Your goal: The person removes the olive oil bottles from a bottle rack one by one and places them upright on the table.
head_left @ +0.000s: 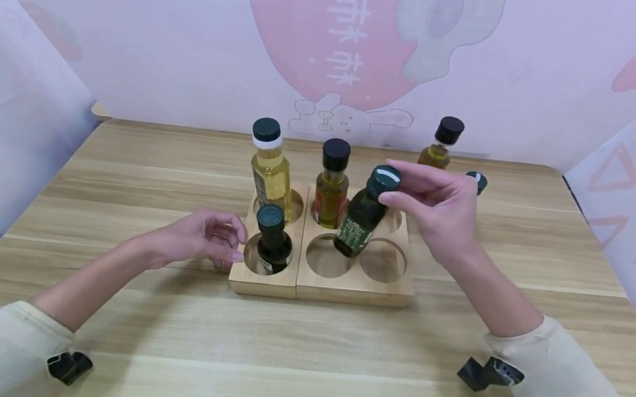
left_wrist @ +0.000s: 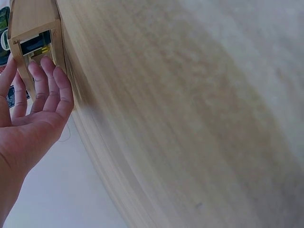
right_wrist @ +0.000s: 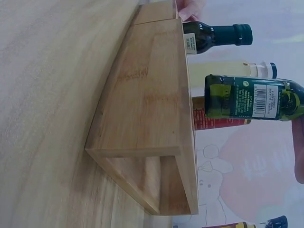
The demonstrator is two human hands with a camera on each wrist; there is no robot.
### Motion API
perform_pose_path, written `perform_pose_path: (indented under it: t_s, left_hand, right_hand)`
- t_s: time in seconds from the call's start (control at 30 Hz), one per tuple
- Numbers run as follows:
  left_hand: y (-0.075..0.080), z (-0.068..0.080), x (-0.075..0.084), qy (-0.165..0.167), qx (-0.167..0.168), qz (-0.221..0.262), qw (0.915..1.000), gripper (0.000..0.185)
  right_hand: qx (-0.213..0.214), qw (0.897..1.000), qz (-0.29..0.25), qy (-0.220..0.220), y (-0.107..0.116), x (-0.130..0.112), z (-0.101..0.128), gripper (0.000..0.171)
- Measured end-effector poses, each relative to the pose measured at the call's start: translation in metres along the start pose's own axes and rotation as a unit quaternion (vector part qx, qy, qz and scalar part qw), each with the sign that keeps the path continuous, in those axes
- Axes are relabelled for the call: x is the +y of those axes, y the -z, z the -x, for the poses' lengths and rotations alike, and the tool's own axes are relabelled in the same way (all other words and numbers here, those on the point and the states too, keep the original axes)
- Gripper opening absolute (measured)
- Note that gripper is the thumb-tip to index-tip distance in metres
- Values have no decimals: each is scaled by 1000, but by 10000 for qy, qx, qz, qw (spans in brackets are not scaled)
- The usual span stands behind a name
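The dark green bottle (head_left: 362, 214) hangs tilted at the centre of the head view, its base low over the near middle hole of the wooden rack (head_left: 343, 281) while its cap leans up and to the right. The right hand (head_left: 442, 207) holds it only at the cap, fingers (head_left: 407, 199) pinched around the top. With so high a hold and such a lean, the base could catch the rim of the hole instead of dropping in, and the bottle could pivot and slip out of the pinch. It could also swing left into the amber bottle (head_left: 332, 187) standing just behind it, or knock the rack askew.

The left hand (head_left: 206, 238) sits at the rack's left edge, in the left-centre of the frame, fingers loosely curled and touching the wood beside the small dark bottle (head_left: 274, 239); it grips nothing. If that hand gives little support, a bump could slide the rack across the bench (head_left: 158, 338).

The right forearm comes in from the lower right, wrist bent so the palm faces left. The left forearm enters from the lower left, lying low along the bench.
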State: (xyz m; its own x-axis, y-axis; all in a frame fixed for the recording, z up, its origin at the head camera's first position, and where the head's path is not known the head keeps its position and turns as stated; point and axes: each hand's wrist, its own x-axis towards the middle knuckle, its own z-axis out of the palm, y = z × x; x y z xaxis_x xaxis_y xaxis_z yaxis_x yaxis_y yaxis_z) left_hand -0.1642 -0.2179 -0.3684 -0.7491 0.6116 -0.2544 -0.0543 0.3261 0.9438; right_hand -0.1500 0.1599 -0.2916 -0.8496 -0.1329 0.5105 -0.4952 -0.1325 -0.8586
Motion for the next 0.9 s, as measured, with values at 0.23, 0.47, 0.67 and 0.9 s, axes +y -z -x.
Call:
perform_pose_path:
  t_s: [0.23, 0.47, 0.67, 0.9]
  left_hand:
    - [0, 0, 1, -80, -28, 20, 10000, 24]
    - [1, 0, -2, 0, -25, 32, 10000, 27]
    - [1, 0, -2, -20, -38, 13, 10000, 27]
    - [1, -1, -2, -23, -51, 5, 10000, 27]
  right_hand:
    - [443, 9990, -81, 31, 2, 0, -4, 42]
    - [856, 9963, 9, -4, 3, 1, -7, 38]
    - [1230, 9923, 95, 59, 3, 2, -11, 36]
    - [1432, 9893, 240, 155, 1, 7, -18, 37]
